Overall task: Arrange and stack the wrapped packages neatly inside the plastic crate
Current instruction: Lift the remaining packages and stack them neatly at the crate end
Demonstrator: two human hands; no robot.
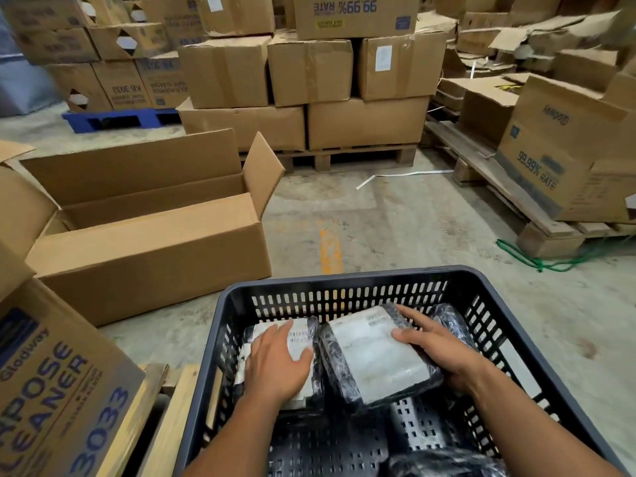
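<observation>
A dark grey plastic crate (pixel 344 275) with slotted walls stands on the concrete floor (pixel 395 215), near the viewer. Both bare hands reach into it from the near side.

The left hand (pixel 278 363) lies flat, palm down and fingers spread, on top of the left package (pixel 299 333), a black-wrapped parcel with a white label that sits in the far left part of the crate. The hand presses on it rather than gripping it.

The right hand (pixel 435 346) grasps the middle package (pixel 371 356) by its right edge, thumb on the label face and fingers along the far right corner. This parcel is tilted, its left edge touching the left package and its near end raised above the crate bottom.

A third black-wrapped package (pixel 451 321) lies just beyond the right hand, against the far right wall. Another black bundle (pixel 444 463) shows at the near edge of the crate.

To the left of the crate, an open cardboard box (pixel 151 246) stands on the floor. Stacked cartons (pixel 309 70) on a wooden pallet (pixel 344 158) fill the far side.
</observation>
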